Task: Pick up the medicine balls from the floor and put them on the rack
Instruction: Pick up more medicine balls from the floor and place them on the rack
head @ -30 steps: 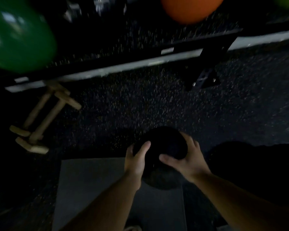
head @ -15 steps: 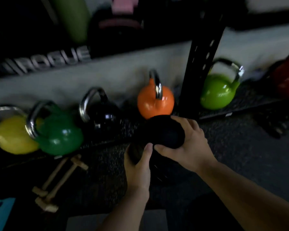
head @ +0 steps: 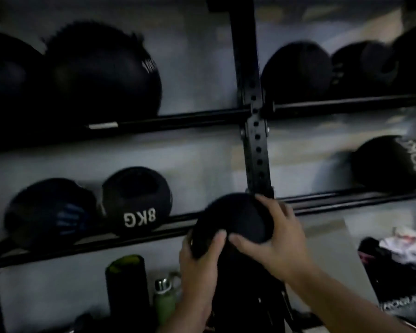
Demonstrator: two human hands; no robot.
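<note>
I hold a black medicine ball (head: 235,219) in both hands, in front of the black rack's upright post (head: 255,131). My left hand (head: 198,265) cups its lower left side. My right hand (head: 276,236) grips its right side from above. The ball is level with the lower rack rail (head: 346,200). On that rail to the left sit a black ball marked 8KG (head: 136,200) and another black ball (head: 49,212). A ball marked 10KG (head: 392,164) rests on the right. The scene is dark and blurred.
The upper rail (head: 178,120) carries several large black balls. Below the lower rail stand a dark foam roller (head: 127,289) and a green bottle (head: 165,301). A black bag with white cloth (head: 404,260) sits at the right. A grey wall lies behind.
The ball rose from the floor mat past the kettlebells to the lower rack rail. Both hands stayed on it and the view tilted up from floor to rack.
</note>
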